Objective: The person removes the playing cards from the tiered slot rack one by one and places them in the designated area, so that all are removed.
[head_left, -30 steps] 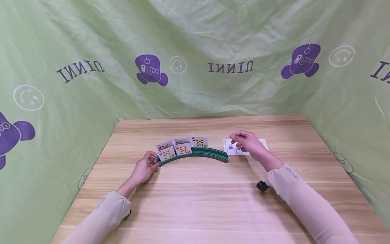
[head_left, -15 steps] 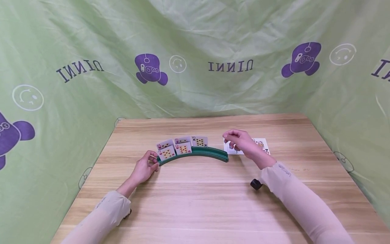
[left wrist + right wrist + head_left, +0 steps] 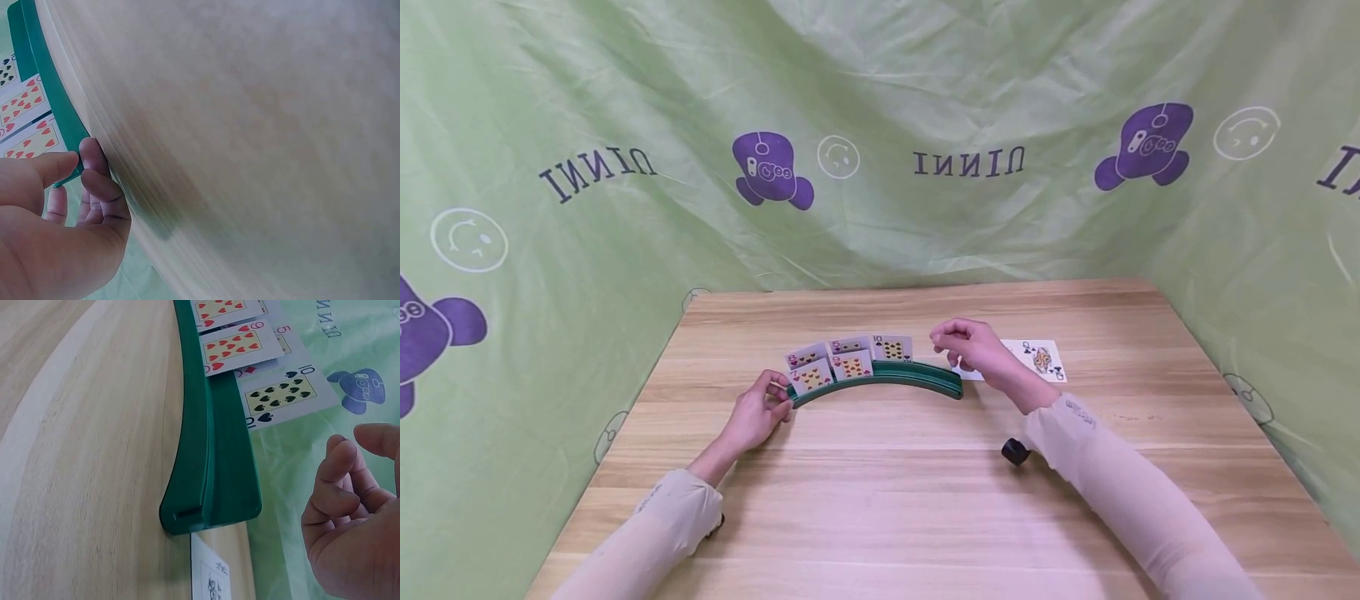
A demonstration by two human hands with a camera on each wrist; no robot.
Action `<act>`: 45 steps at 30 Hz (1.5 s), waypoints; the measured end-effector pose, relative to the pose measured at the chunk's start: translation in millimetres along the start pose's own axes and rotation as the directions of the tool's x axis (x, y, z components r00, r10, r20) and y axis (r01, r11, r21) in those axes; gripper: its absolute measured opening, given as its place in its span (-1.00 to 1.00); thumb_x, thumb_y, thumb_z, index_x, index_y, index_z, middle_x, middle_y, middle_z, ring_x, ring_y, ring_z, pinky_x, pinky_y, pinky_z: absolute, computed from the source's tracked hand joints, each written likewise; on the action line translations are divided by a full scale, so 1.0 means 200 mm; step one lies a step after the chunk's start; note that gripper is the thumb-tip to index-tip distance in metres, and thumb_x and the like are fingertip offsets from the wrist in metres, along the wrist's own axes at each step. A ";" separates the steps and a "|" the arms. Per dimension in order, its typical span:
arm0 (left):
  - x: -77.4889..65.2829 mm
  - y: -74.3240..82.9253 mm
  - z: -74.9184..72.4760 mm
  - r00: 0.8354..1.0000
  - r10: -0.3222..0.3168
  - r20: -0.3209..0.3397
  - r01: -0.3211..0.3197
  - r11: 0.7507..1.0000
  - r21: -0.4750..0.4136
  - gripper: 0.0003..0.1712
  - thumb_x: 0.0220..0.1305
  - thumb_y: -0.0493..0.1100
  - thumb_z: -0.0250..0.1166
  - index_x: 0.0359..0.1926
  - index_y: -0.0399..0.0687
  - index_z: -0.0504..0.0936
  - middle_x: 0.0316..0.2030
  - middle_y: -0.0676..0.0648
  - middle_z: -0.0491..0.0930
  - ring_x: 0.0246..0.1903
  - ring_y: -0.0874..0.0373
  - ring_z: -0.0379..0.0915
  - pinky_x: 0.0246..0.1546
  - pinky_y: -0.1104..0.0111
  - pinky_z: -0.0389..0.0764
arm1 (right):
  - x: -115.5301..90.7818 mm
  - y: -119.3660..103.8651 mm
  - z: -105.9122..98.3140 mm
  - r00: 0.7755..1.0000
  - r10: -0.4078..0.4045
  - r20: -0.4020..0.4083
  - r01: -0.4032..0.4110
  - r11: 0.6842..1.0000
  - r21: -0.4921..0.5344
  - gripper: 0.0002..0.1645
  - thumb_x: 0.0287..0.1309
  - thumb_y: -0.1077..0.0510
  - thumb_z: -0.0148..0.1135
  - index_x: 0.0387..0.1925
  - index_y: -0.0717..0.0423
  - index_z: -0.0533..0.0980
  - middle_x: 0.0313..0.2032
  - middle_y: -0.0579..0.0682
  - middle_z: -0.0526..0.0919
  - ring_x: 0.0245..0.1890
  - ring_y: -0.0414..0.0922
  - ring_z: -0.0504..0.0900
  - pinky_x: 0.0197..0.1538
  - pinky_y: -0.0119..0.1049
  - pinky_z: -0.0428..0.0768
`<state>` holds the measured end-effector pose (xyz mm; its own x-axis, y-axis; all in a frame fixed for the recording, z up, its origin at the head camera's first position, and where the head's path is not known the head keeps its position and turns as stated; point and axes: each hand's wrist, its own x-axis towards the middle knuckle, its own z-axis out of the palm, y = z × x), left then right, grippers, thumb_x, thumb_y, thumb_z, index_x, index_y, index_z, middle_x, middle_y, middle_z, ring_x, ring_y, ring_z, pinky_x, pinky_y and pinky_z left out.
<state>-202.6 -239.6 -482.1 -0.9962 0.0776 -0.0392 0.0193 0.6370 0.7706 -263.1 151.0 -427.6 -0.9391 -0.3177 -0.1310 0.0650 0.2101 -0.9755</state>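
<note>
A curved green card holder [image 3: 917,377] stands on the table with playing cards upright in its left half. Its front row has a seven of hearts [image 3: 812,377] and a nine of hearts [image 3: 852,365]. Behind them show an eight [image 3: 805,355], a five [image 3: 849,344] and a ten of spades [image 3: 895,348]. My left hand [image 3: 754,419] pinches the holder's left end between thumb and fingers. Above the holder's right end hovers my right hand [image 3: 981,354], its fingers loosely bent. In the right wrist view, nothing is between thumb and forefinger.
A queen card [image 3: 1042,361] lies flat on the wooden table [image 3: 880,517], right of the holder. Beside it a joker [image 3: 211,575] is partly hidden. Printed green cloth [image 3: 880,242] hangs behind and at both sides.
My right hand has moved left, from over the flat cards to the holder's right end, uncovering the queen. The left hand keeps its grip; the holder stays put.
</note>
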 end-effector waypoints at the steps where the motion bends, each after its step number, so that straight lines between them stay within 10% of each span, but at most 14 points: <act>1: 0.00 0.00 0.00 1.000 0.000 0.000 0.000 1.000 0.002 -0.63 0.29 -0.43 0.23 0.05 -0.17 0.36 -0.16 -0.27 0.55 -0.40 0.11 0.65 -0.38 0.45 0.70 | 0.00 0.00 0.01 1.000 0.001 0.001 -0.001 1.000 -0.003 -0.70 0.40 0.10 0.15 0.02 0.20 0.52 -0.26 -0.06 0.59 -0.50 -0.20 0.45 -0.53 -0.46 0.31; 45: -0.01 0.00 0.00 1.000 0.014 -0.012 -0.013 1.000 0.009 -0.63 0.27 -0.44 0.24 0.05 -0.18 0.37 -0.17 -0.28 0.56 -0.41 0.11 0.66 -0.39 0.46 0.69 | 0.08 -0.04 0.15 0.999 0.029 0.015 -0.028 0.999 -0.037 -0.75 0.33 0.11 0.25 -0.04 0.15 0.55 -0.11 0.05 0.56 -0.46 -0.14 0.44 -0.50 -0.44 0.32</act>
<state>-201.5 -240.0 -481.8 -0.9968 0.0768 -0.0209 0.0335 0.6426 0.7655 -268.8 117.3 -427.5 -0.9315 -0.3256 -0.1619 0.0790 0.2533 -0.9641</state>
